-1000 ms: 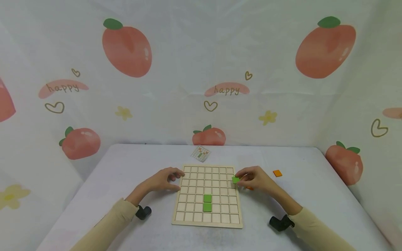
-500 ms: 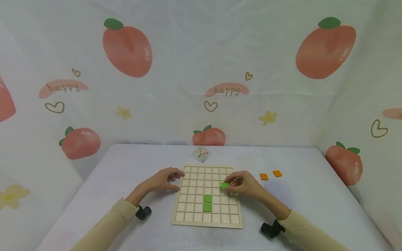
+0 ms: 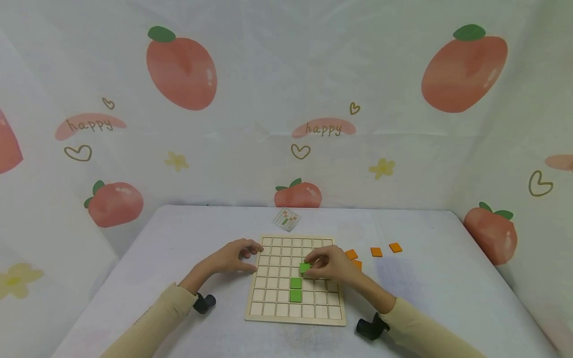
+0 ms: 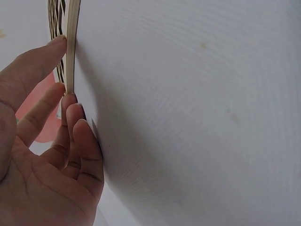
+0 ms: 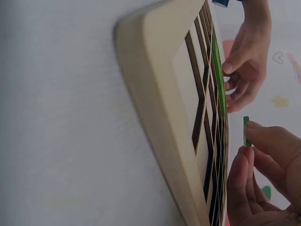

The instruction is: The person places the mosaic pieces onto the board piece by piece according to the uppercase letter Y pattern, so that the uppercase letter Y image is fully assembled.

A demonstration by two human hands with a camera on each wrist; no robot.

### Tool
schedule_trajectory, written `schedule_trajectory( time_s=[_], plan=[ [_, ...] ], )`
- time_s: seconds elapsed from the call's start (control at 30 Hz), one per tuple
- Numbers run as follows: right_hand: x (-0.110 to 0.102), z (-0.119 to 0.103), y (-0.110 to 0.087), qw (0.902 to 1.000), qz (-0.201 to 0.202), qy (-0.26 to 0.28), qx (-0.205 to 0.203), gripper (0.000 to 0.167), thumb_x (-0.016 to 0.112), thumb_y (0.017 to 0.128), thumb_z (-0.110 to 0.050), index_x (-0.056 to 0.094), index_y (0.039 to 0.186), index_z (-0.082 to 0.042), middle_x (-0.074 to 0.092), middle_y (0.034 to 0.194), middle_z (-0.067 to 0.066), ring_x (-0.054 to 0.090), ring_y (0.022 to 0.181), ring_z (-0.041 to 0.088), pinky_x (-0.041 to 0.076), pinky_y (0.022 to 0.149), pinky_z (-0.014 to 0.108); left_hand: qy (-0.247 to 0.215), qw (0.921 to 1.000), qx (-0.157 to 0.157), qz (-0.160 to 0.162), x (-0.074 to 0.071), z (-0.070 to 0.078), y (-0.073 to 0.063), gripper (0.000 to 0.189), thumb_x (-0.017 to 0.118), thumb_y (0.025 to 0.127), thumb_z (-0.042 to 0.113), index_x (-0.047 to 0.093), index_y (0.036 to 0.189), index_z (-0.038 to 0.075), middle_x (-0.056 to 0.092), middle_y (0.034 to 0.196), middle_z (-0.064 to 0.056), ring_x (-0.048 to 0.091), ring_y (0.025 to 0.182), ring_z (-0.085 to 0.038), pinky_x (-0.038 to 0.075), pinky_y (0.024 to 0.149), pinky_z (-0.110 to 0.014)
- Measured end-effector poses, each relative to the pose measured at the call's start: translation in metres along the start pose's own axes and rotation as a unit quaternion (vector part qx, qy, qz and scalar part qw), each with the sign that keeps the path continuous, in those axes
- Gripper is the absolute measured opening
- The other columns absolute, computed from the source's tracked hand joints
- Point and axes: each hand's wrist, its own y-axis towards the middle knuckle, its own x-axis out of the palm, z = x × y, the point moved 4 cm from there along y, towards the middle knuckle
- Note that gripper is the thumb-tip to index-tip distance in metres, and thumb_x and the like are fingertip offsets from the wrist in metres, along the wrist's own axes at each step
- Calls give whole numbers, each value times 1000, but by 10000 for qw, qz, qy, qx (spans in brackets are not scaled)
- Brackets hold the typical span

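Observation:
A pale wooden grid board [image 3: 268, 318] lies on the table, with two green tiles, a farther one [image 3: 296, 283] and a nearer one [image 3: 295, 296], seated in neighbouring squares of one column. My right hand [image 3: 333, 266] pinches another green square tile [image 3: 305, 268] between thumb and fingertips, over the board just beyond those two. In the right wrist view the held tile [image 5: 247, 131] shows edge-on, raised off the grid. My left hand [image 3: 233, 256] rests at the board's left side, thumb and fingertips touching its edge [image 4: 71, 52], fingers loosely bent.
Orange tiles lie right of the board: one [image 3: 395, 247] farthest right, one [image 3: 376, 252] beside it, and two near my right hand, one [image 3: 351, 254] partly covering view of the other. A small printed grid card [image 3: 286, 219] lies behind the board.
My right hand has carried the green tile leftward from the board's right edge to over its middle, uncovering orange tiles on the right. The left hand stays in place.

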Motion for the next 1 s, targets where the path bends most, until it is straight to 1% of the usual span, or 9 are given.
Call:
schedule_trajectory(
  time_s=[0.2,0.3,0.53,0.8,1.0],
  plan=[
    [8,-3,7,9999,-44,-142,-65,25,87,82,-11,76,102,-2,71,93,5,67,76,16,54,72,30,13,10000,-53,-16,1,-1,0,49,85,84,15,65,127,6,61,115,-3,58,100,-21,49,90,-41],
    [11,-4,9,9997,-58,-215,-77,24,87,82,-11,76,101,-2,71,92,4,66,76,15,54,72,29,-4,10000,-52,-23,1,-1,1,49,85,84,15,65,128,6,61,116,-3,59,101,-21,49,90,-41],
    [15,-4,14,9987,-117,-480,105,21,86,83,-14,77,99,-4,69,89,1,64,75,12,53,71,28,18,10000,-22,-30,0,0,2,49,85,84,15,65,128,6,61,116,-4,58,100,-21,48,89,-42],
    [17,-9,15,9978,-174,-561,291,19,85,83,-13,77,98,-5,69,89,-1,64,76,12,53,71,29,-21,10000,-69,-32,0,0,1,49,85,84,14,65,127,5,61,115,-4,58,100,-21,48,89,-42],
    [18,-10,16,9979,-217,-530,308,17,84,84,-11,77,97,-5,70,90,-1,64,77,12,52,71,28,-7,9999,-116,-14,1,-1,1,49,85,84,14,65,127,5,61,115,-3,58,100,-21,49,90,-42]
  ],
)
